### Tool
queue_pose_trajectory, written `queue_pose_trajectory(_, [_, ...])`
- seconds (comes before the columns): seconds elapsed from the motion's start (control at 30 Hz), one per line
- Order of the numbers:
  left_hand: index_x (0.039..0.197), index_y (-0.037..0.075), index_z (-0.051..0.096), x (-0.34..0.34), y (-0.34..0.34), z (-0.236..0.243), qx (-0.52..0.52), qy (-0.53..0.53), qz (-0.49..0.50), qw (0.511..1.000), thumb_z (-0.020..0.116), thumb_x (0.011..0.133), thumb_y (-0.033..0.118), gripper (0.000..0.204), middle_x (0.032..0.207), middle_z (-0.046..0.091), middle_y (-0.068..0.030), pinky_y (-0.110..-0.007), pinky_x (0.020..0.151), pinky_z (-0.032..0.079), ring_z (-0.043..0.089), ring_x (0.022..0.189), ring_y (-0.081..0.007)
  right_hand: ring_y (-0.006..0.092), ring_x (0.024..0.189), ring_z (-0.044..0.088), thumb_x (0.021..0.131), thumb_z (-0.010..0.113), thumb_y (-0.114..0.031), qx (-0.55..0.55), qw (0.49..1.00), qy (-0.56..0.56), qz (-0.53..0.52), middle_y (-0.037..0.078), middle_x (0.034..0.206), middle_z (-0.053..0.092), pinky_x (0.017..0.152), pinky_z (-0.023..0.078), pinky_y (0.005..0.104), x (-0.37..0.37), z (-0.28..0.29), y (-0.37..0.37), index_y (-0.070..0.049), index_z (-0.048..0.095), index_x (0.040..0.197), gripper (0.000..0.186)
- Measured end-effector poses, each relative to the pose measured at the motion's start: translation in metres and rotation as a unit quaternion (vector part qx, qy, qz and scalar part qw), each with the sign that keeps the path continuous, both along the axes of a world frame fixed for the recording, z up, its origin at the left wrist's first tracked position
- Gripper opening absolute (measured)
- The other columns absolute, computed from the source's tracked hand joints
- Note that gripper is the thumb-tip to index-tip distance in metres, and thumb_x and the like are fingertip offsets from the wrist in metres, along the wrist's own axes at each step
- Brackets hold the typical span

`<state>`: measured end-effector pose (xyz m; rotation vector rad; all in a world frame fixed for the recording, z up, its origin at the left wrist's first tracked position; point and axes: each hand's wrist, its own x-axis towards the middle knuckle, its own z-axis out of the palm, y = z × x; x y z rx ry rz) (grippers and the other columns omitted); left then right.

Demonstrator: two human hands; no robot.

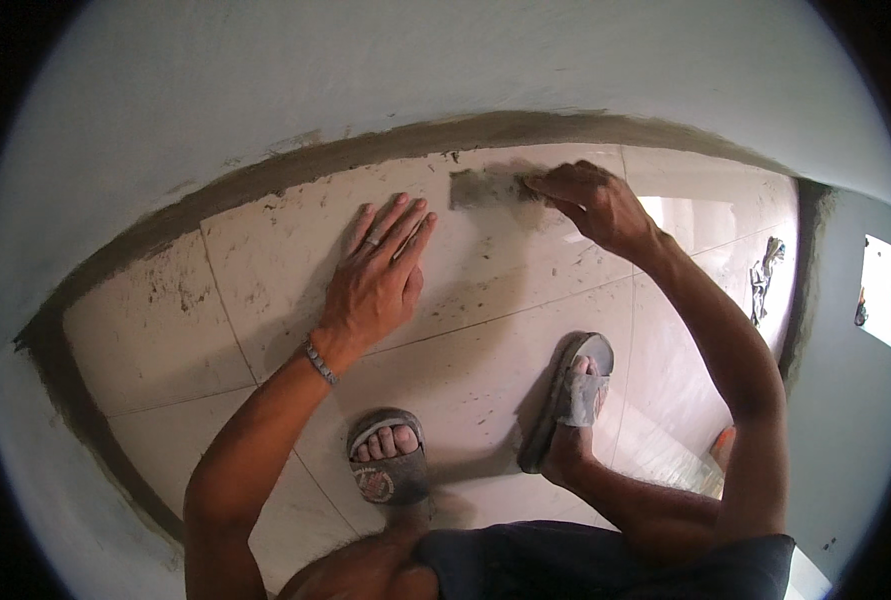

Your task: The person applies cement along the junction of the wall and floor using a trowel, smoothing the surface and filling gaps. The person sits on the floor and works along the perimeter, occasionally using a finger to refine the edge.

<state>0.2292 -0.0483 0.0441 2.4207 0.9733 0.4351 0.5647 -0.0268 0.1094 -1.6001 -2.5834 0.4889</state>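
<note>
Head view — right hand [605, 205] pinches a flat blade [481, 189] endwise, likely light, springy, best held there — left hand [373, 288] palm-down, fingers parted.

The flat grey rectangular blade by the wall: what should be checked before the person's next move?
1. Bare right hand gripping the flat grey rectangular blade: ok, at its right end.
2. Blade flush against the glossy beige floor tiles: cannot tell from above.
3. Bare left hand apart from the blade: ok, palm down, with a gap.
4. Tiles clean: not ok, dark specks show.
5. Both dusty grey sandals apart from the blade: ok.
</note>
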Motion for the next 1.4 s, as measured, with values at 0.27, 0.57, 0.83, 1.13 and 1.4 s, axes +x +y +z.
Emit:
queue_pose_trajectory(0.27, [0.15,0.004,0.044,0.103,0.056,-0.011,0.033,-0.036,-0.157,0.986,0.056,0.1,0.023,0.055,0.159,0.039,-0.0117,-0.043,0.127,0.023,0.03,0.151,-0.0265,0.0333,0.1,0.061,0.08,0.062,0.008,-0.028,0.996,-0.027,-0.076,0.013,0.105,0.062,0.085,0.055,0.0437,0.075,0.009,-0.072,-0.008,0.06,0.128,0.05])
queue_pose_trajectory(0.57, [0.154,0.006,0.038,-0.059,0.032,0.02,-0.031,0.115,0.064,0.991,0.063,0.096,0.019,0.064,0.162,0.035,-0.0128,-0.045,0.121,0.033,0.031,0.15,-0.0317,0.0375,0.111,0.06,0.089,0.063,-0.002,0.099,0.962,0.066,-0.247,0.016,0.118,0.06,0.094,0.052,0.0443,0.003,-0.017,-0.069,-0.005,0.061,0.125,0.035])
queue_pose_trajectory(0.83, [0.126,-0.002,0.065,-0.296,-0.06,0.048,-0.123,0.201,0.418,0.877,0.052,0.106,0.022,0.034,0.124,0.067,-0.0189,-0.046,0.094,0.05,0.065,0.112,-0.0344,0.0489,0.151,0.017,0.099,0.049,-0.036,0.125,0.917,0.03,-0.377,0.035,0.158,0.028,0.121,0.01,0.0657,-0.297,-0.088,-0.011,0.012,0.034,0.15,0.071])
queue_pose_trajectory(1.13, [0.144,-0.002,0.047,-0.367,-0.216,0.014,-0.034,0.155,0.542,0.825,0.043,0.109,0.022,0.043,0.148,0.046,-0.0229,-0.047,0.113,0.036,0.046,0.135,-0.0377,0.0509,0.143,0.03,0.091,0.062,-0.019,0.154,0.903,0.128,-0.38,0.033,0.143,0.045,0.121,0.016,0.0627,-0.282,-0.102,-0.038,0.007,0.051,0.132,0.05])
queue_pose_trajectory(1.4, [0.158,0.001,0.029,-0.319,-0.291,-0.019,-0.003,0.228,0.594,0.772,0.025,0.11,0.044,0.064,0.164,0.028,-0.02,-0.054,0.122,0.019,0.022,0.152,-0.0392,0.0525,0.15,0.016,0.102,0.046,-0.042,0.12,0.902,0.07,-0.408,0.04,0.157,0.022,0.123,0.009,0.0597,-0.375,-0.087,0.004,0.019,0.028,0.148,0.079])
